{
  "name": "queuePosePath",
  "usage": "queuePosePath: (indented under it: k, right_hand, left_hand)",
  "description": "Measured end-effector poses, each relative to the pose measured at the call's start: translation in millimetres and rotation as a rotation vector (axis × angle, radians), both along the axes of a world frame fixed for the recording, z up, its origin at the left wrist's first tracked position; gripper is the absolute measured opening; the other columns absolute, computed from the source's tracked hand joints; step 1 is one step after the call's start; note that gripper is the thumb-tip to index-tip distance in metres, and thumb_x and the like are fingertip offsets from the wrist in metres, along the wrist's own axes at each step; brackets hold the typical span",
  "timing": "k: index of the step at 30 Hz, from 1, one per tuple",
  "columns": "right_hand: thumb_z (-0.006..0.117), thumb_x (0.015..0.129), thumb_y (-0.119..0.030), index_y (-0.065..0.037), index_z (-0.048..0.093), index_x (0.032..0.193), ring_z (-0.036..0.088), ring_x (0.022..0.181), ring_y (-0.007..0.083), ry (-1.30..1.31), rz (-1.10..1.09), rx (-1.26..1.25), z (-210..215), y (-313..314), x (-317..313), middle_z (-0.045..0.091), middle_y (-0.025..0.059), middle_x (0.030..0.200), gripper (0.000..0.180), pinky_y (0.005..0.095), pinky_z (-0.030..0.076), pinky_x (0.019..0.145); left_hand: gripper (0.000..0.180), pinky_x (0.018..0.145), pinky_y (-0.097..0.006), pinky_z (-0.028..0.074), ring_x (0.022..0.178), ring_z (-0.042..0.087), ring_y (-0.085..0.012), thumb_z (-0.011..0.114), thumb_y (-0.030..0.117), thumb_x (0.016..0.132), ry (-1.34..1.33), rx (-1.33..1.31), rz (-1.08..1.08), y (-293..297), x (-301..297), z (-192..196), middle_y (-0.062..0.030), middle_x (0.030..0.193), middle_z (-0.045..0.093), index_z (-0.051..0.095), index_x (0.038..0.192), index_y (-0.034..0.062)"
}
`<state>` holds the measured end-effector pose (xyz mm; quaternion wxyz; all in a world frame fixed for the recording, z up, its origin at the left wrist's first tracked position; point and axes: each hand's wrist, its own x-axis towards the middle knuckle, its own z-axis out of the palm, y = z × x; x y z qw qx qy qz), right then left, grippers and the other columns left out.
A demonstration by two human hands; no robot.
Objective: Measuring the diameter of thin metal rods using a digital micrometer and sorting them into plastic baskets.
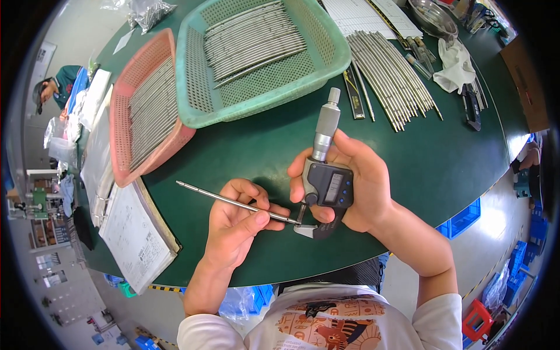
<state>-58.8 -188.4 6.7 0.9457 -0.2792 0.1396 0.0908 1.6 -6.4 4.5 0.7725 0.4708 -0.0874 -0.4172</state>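
A slim metal rod [224, 198] lies across the fingers of my left hand [236, 224], pinched under the thumb. Its right end sits at the jaw opening of a digital micrometer [331, 185], between the frame's anvil and the spindle; whether both touch it I cannot tell. My right hand [367, 181] is wrapped round the micrometer's dark body, which has a small display and blue buttons. The silver thimble points up and away from me.
A green basket [256, 104] and a pink basket [121, 116] hold many rods. More rods [394, 79] lie in a row at the far right, near a black-handled cutter [471, 108] and a white cloth [455, 64]. An open binder [140, 233] rests at the left edge.
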Motion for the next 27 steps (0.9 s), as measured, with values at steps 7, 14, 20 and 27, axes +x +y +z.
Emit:
queuePosePath:
  k: [7,14,20,27]
  right_hand:
    - [0.032,0.082,-0.049,0.001,0.053,0.083,0.045,0.043,0.0134,-0.015,0.016,-0.034,2,-1,-1,0.056,0.0119,0.067,0.054,0.0222,0.036,0.038]
    - [0.031,0.082,-0.051,0.003,0.054,0.083,0.047,0.041,0.0155,-0.005,-0.009,-0.090,2,1,0,0.057,0.0175,0.068,0.058,0.0225,0.037,0.035]
    - [0.031,0.083,-0.050,-0.001,0.053,0.082,0.045,0.043,0.0128,-0.007,0.022,-0.075,4,-1,-2,0.056,0.0108,0.067,0.054,0.0220,0.036,0.039]
    - [0.018,0.088,-0.045,0.000,0.052,0.087,0.041,0.039,0.0133,0.001,-0.100,-0.213,5,-1,2,0.055,0.0116,0.067,0.057,0.0228,0.035,0.039]
  left_hand:
    - [0.025,0.070,-0.031,0.053,0.085,0.058,-0.0259,0.055,-0.004,0.074,-0.003,-0.026,-0.007,-1,0,-1,-0.0068,0.085,0.047,0.041,0.094,0.0017]
    - [0.029,0.067,-0.031,0.052,0.083,0.058,-0.0243,0.057,0.002,0.073,0.006,0.009,-0.003,2,1,-1,-0.0080,0.087,0.049,0.041,0.096,0.0012]
    - [0.020,0.058,-0.027,0.049,0.066,0.057,-0.0188,0.050,0.013,0.079,-0.086,0.177,0.025,2,5,0,-0.0089,0.074,0.051,0.044,0.092,-0.0016]
    - [0.021,0.053,-0.026,0.045,0.053,0.052,-0.0154,0.041,0.014,0.086,-0.037,-0.117,-0.223,19,14,17,-0.0097,0.058,0.050,0.044,0.093,-0.0048]
